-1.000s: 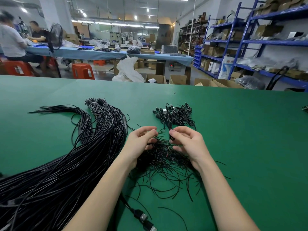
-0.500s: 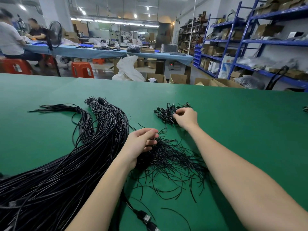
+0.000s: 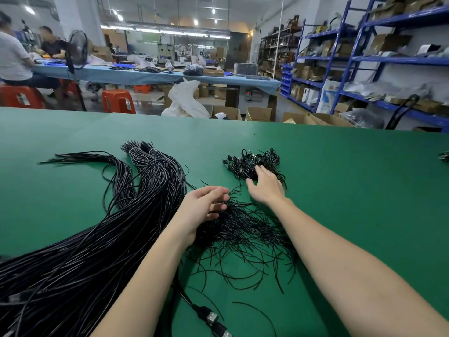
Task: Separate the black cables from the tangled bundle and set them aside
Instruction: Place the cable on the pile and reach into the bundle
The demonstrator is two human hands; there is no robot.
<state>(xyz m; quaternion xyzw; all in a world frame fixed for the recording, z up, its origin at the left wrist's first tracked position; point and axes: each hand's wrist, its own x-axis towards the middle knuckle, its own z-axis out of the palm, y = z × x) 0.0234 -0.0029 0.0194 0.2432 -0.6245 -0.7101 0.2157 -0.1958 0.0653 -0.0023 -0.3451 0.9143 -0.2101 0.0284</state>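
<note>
My right hand [image 3: 264,188] now lifts slack-fingered off the far pile [image 3: 252,164], cable dropped; left hand [image 3: 204,205] fingers the tangle [image 3: 243,229], holding nothing I can see.

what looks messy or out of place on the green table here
Nothing damaged. The thin black ties under the left hand lie splayed in a loose tangle, strays reaching toward the USB plugs at the near edge. The thick cable bundles lie orderly.

Worktop [image 3: 340,190]: the plain green mat you work on.
Long cable bundle [image 3: 97,239]: your glossy black strands, white ties near the tips.
Tangled bundle [image 3: 243,229]: thin black.
Set-aside pile [image 3: 245,164]: black.
USB plugs [image 3: 213,319]: black, silver ends.
Stools [image 3: 117,101]: orange.
Shelving [image 3: 364,57]: blue.
</note>
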